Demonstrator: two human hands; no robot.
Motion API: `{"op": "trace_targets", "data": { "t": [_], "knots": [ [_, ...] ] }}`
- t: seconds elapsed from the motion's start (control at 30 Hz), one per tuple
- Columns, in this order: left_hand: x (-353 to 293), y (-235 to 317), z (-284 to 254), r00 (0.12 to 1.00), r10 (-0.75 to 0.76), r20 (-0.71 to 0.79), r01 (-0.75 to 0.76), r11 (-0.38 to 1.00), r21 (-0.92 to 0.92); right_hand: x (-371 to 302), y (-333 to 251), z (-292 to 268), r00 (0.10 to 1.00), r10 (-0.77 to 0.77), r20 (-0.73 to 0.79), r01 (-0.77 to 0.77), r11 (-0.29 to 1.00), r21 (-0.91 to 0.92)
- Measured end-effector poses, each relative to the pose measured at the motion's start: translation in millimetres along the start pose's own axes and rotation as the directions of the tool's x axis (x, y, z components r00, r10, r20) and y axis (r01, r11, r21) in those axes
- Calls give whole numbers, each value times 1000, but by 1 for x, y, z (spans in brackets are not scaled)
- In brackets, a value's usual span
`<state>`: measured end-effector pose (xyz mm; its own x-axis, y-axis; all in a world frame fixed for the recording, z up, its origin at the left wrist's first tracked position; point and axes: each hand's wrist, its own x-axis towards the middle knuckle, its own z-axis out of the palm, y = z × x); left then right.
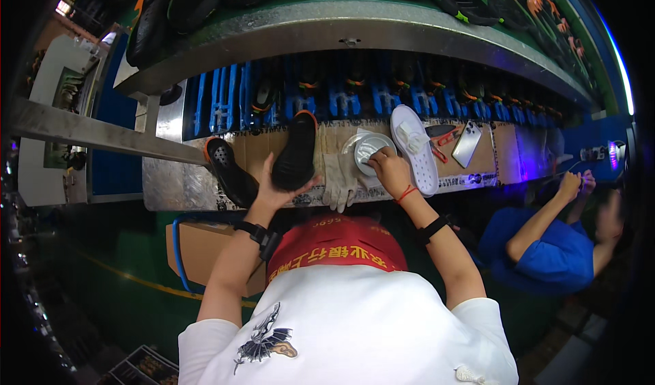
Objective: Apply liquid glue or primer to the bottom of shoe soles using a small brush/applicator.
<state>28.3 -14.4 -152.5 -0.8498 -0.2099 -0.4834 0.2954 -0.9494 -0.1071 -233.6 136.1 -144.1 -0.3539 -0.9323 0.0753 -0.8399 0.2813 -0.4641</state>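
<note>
My left hand (278,192) cradles the heel of a black shoe (296,149) with an orange edge at its collar or toe; thumb and fingers lie on either side of it. Left of that hand another black shoe (230,173) leans at the bench edge. My right hand (391,173) has its fingers pinched at the rim of a small round bowl (367,151) with pale contents; whatever is between the fingertips is hidden. Beside it lies a white shoe sole (426,170) with a crumpled white piece on it. A grey work glove (337,180) rests between my hands.
Red-handled pliers (447,138) and a phone (467,144) lie right of the sole on the cardboard-covered bench (501,154). Behind runs a row of shoes on blue holders (341,103), beneath a metal shelf (341,35) bearing more shoes. A co-worker in blue (546,248) works at right.
</note>
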Motion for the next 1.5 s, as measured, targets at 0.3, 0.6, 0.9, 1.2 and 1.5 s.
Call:
{"op": "trace_targets", "data": {
  "t": [0.3,0.6,0.9,1.2,1.5],
  "knots": [
    [-17,-32,38,970,217,114,-242,773,587,1,8,-17,999,-25,-35,27,997,75],
    [-38,-41,104,647,355,675,-564,-373,737,2,-69,-93,946,-242,-218,318,830,458],
    [-21,-40,103,351,168,921,-513,-789,339,10,-95,-110,916,-370,-153,398,888,230],
    [-26,-44,109,332,194,923,-453,-826,336,15,-97,-111,937,-347,-38,316,798,513],
    [-37,-46,122,387,206,899,-369,-858,356,19,-95,-119,890,-437,-126,449,890,85]
  ]
}}
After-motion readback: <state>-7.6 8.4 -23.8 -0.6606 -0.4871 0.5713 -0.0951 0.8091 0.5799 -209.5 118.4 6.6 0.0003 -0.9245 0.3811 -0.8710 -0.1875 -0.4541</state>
